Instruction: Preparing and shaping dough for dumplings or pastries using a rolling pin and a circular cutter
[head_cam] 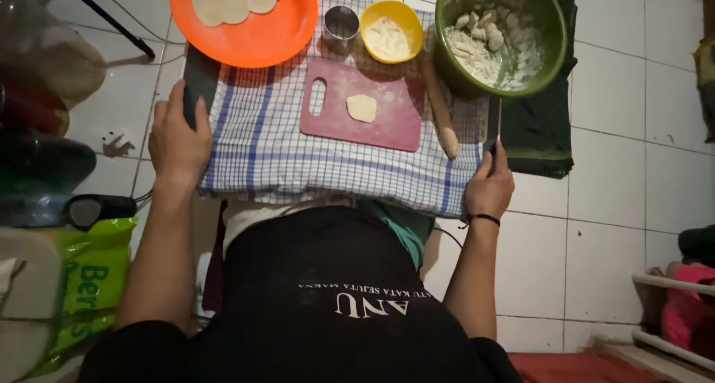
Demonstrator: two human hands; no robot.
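Hands grip the two sides of one checked cloth (261,141) over a low board: the left hand (177,138) curls its fingers round the dark left edge, the right hand (489,185) pinches the right edge closed. On the cloth sit one pink cutting board (387,122) with one dough disc (362,108), one rolling pin (441,113), one metal cup (341,24), one yellow bowl (390,30), one green bowl (500,33) and one orange plate (246,33). One green printed bag (89,286) lies at lower left.
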